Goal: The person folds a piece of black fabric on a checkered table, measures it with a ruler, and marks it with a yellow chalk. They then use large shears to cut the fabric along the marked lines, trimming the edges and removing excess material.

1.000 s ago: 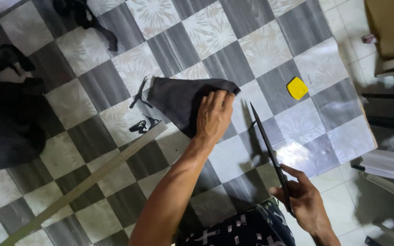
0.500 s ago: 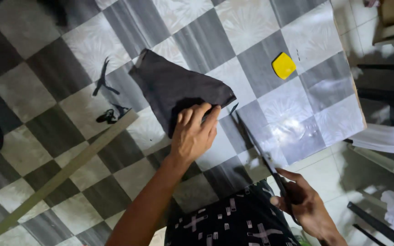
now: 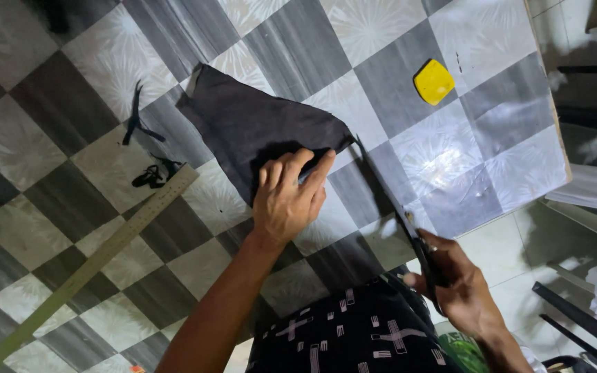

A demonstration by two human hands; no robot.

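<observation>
Left hand (image 3: 288,200) slid nearer, covering cloth (image 3: 257,128) edge

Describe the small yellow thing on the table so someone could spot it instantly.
Start at the checkered table and go to its far right side. Past the dark fabric, the yellow piece lies alone on a grey square, the only bright, flat, rounded-corner thing there.
</observation>
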